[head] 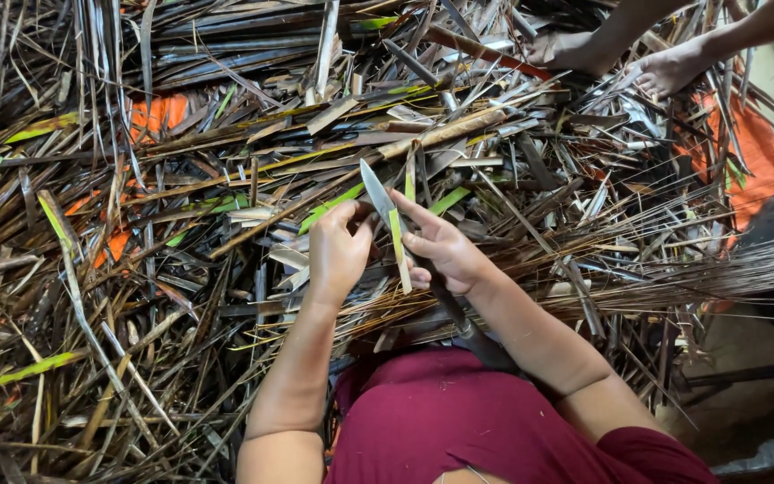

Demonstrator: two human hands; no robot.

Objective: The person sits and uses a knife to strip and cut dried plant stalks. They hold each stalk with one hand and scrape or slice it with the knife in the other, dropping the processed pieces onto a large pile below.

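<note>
The right hand (445,251) is closed loosely around a knife (380,199) and a narrow leaf strip (399,251), with the forefinger stretched forward along the strip and the thumb pressing from the side. The knife has a long, grey, pointed blade that slants up and to the left from the fingers; its dark handle runs down under the wrist toward the person's lap. The leaf strip is pale yellow-green, thin and flat, and stands nearly upright between the two hands, its lower end hanging just below the right fingers.

The left hand (338,251) is curled, with fingertips and thumb pinched together at the blade, just beside the upper part of the strip. Whether it grips the strip itself or only touches the blade, I cannot tell.

Both hands hover over a thick pile of dry palm leaves (181,224), mostly brown and dark, with a few green pieces mixed in. A bundle of thin bare sticks (674,269) lies to the right, fanning toward the edge. Orange cloth (159,115) shows through the pile at the left and right. At the top right, another person's hands (665,70) reach into the leaves, well apart from the knife.
</note>
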